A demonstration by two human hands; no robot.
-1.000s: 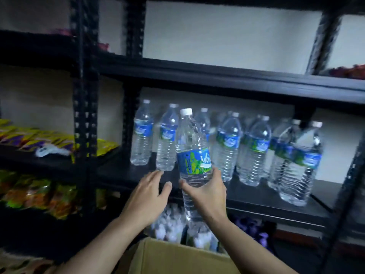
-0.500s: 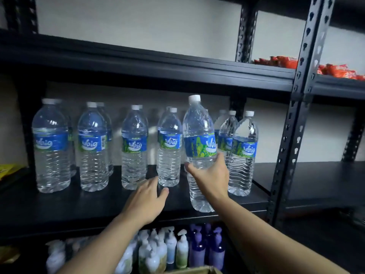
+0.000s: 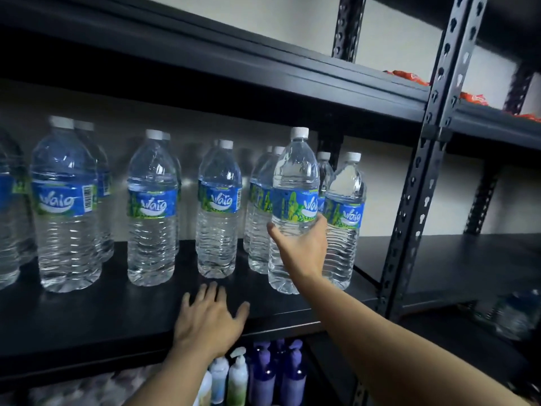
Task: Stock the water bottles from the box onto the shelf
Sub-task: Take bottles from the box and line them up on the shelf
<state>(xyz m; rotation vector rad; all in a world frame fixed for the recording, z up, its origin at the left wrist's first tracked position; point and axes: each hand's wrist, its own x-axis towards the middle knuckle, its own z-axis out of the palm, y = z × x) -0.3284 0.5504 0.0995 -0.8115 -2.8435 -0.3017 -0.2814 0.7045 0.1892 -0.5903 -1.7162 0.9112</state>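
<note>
On the left I see a row of water bottles [image 3: 66, 206] standing on the black shelf [image 3: 87, 312]. Next comes the left hand [image 3: 209, 320]. Its fingers are spread flat and it holds nothing. It is low over the front of the shelf, and I cannot tell if it touches. Then comes the right hand [image 3: 301, 247], wrapped round the middle of one bottle [image 3: 295, 183]. That bottle is upright at the right end of the row, just beside the next bottle [image 3: 345, 218].

I think this is the setting-down step. The next move is to lower the bottle gently until it stands, then let go, without bumping the next bottle.

Some things I cannot see well. The bottle's bottom may be on the shelf or just above it. The pump bottles [image 3: 263, 373] under the shelf are cut off. Right of the black post [image 3: 415, 183], red packs [image 3: 407, 76] only peek out up high. Low down there is a blur [image 3: 515, 315], maybe another bottle. The box is out of view.
</note>
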